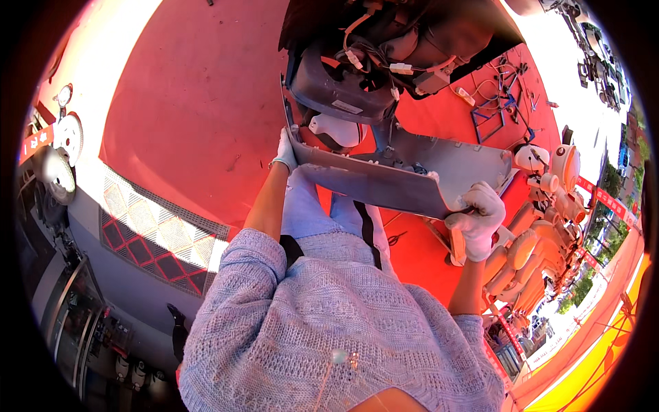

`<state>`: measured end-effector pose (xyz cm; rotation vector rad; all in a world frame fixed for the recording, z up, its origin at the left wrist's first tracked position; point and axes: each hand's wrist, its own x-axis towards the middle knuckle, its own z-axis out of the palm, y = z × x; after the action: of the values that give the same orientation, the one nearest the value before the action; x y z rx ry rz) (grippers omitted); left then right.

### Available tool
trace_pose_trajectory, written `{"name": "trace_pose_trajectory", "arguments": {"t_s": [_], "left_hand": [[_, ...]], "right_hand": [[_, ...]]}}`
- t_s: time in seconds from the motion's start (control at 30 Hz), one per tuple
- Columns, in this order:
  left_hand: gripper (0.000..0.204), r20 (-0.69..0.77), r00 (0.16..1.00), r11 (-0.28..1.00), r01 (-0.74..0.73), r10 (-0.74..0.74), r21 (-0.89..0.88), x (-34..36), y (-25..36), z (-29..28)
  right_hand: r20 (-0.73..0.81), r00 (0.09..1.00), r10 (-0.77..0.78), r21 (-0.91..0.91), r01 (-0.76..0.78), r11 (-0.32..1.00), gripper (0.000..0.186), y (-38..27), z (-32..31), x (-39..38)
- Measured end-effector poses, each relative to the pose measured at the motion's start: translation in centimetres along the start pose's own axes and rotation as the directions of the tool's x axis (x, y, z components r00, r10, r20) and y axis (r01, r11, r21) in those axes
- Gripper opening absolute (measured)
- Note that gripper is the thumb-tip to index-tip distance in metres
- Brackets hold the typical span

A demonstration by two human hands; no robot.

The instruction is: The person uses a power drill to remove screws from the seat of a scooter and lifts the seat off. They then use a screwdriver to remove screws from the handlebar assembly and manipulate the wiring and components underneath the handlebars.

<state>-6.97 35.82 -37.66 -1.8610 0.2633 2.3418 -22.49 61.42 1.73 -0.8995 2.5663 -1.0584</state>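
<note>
A large, curved grey-blue plastic panel (384, 184) stretches across in front of my legs, its inner side facing up and away. My gloved left hand (285, 152) is closed on the panel's left edge, its fingers partly hidden. At the right end, my gloved right hand (480, 218) curls round the panel's corner, fingers bent. Just beyond the panel stands a partly stripped vehicle body (343, 89), with a dark plastic housing and bare wiring. White connectors (401, 69) hang from the cables. Whether the panel touches the body, I cannot tell.
Red matting (185, 89) covers the floor. Blue frame parts and loose cables (491, 123) lie at the far right. A row of scooters (542, 240) stands on the right. At the left are a patterned mat (158, 226) and wheels (65, 147).
</note>
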Motion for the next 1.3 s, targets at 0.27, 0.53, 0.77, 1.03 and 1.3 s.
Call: {"name": "trace_pose_trajectory", "arguments": {"t_s": [0.27, 0.53, 0.77, 1.03, 1.3], "left_hand": [[0.025, -0.026, 0.371, 0.283, -0.661, 0.928, 0.695, -11.4, 4.0, 9.8], [0.031, 0.558, 0.711, 0.174, -0.671, 0.429, 0.721, -8.7, -0.2, 22.4], [0.020, 0.533, 0.845, 0.636, -0.438, 0.050, 0.635, -5.2, -0.5, 23.5], [0.011, 0.660, 0.749, 0.884, -0.262, -0.066, 0.386, -4.9, -1.4, 23.0], [0.012, 0.477, 0.878, 0.853, -0.276, 0.037, 0.443, -4.4, -3.3, 23.5]], "right_hand": [[0.069, 0.978, -0.197, 0.049, 0.194, 0.980, 0.044, 2.1, 2.3, 0.1], [0.067, 0.966, -0.249, 0.064, 0.245, 0.968, 0.047, 5.4, 3.9, 0.5], [0.069, 0.972, -0.223, 0.084, 0.217, 0.973, 0.052, 6.7, 3.3, 1.4], [0.053, 0.973, -0.225, 0.109, 0.218, 0.970, 0.048, 7.6, 3.6, 2.5], [0.083, 0.975, -0.205, 0.141, 0.192, 0.971, 0.048, 7.2, 4.1, 2.7]]}}
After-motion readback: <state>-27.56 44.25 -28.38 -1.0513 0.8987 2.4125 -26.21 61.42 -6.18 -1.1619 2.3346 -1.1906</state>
